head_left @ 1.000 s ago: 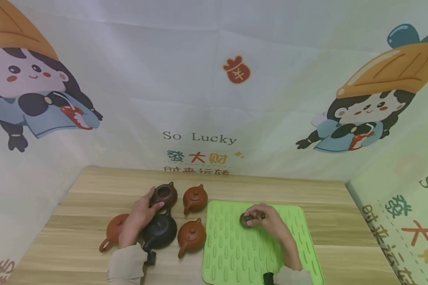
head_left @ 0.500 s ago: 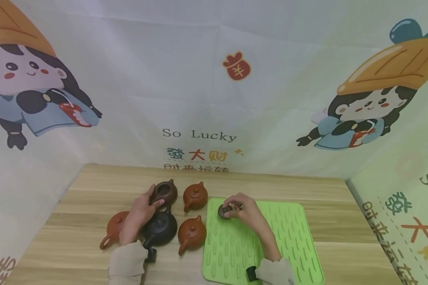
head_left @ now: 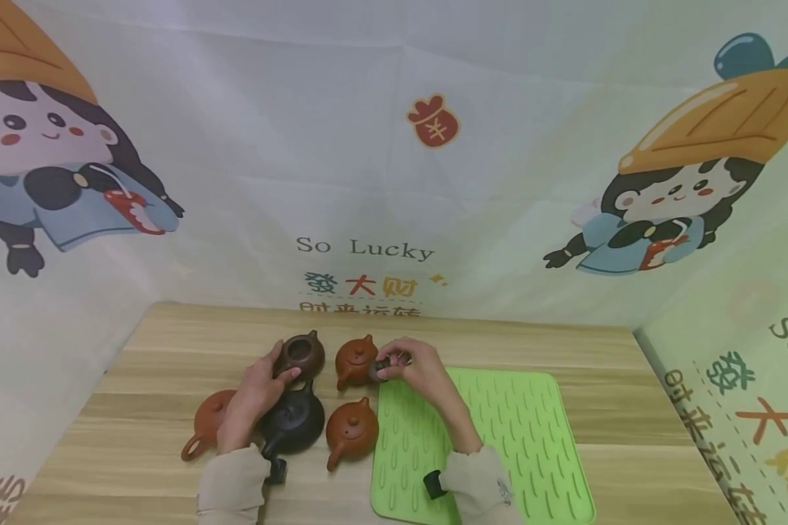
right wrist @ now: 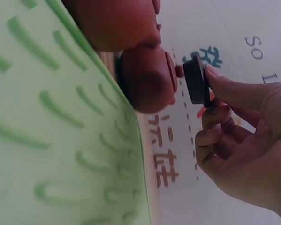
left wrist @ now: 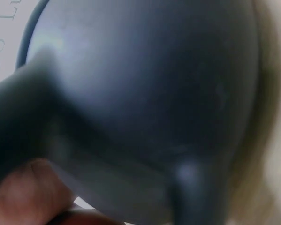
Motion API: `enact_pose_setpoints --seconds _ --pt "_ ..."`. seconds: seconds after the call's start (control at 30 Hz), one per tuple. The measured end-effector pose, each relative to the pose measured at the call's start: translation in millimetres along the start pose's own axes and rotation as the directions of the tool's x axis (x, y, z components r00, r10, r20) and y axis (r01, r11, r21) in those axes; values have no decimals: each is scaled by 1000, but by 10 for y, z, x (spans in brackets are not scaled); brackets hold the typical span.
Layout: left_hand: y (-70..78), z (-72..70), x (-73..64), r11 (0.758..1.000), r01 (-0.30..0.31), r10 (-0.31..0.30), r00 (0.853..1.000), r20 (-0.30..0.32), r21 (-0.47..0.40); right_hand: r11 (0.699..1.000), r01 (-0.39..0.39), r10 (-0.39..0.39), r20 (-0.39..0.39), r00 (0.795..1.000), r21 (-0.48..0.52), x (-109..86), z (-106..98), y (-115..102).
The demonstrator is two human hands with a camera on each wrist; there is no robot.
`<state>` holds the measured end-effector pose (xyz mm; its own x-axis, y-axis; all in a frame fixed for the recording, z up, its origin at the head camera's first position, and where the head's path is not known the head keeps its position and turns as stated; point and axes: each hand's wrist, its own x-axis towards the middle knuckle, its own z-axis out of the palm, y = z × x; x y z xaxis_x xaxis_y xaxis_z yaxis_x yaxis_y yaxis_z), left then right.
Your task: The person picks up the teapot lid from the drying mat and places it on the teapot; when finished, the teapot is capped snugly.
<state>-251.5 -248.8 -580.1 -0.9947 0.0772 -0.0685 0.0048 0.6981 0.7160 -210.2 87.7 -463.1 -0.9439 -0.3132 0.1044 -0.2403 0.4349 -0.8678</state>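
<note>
A dark brown teapot with an uncovered round opening stands at the back left in the head view. My left hand grips its near left side, the thumb at the rim. Between thumb and fingers, my right hand pinches a dark teapot lid, held up beside the back reddish-brown teapot. Under my left wrist sits a black teapot, which fills much of the left wrist view. That view shows only a bit of hand at the lower left corner.
Another reddish-brown teapot stands right of the black one. A third is partly hidden behind my left forearm. A green ridged mat lies on the wooden table, with a printed cloth hanging behind.
My right hand has carried the lid leftward and away from me, from over the green mat to beside the back reddish-brown teapot. The left hand stays on the dark brown teapot.
</note>
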Motion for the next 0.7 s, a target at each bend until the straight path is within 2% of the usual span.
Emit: enact_pose_setpoints --seconds 0.17,0.37,0.57,0.7 --pt "11 -10 -13 1000 9 -9 1000 1 10 1000 22 -22 4 1000 -23 108 94 -84" --pt "57 -20 -58 1000 5 -5 1000 -13 18 998 60 -61 43 997 4 233 211 -175" --pt "61 3 -49 1000 -7 8 1000 -20 14 999 50 -50 63 997 -12 349 285 -276" --pt "46 6 -37 1000 -14 14 1000 -24 21 997 71 -67 85 994 -35 485 352 -341"
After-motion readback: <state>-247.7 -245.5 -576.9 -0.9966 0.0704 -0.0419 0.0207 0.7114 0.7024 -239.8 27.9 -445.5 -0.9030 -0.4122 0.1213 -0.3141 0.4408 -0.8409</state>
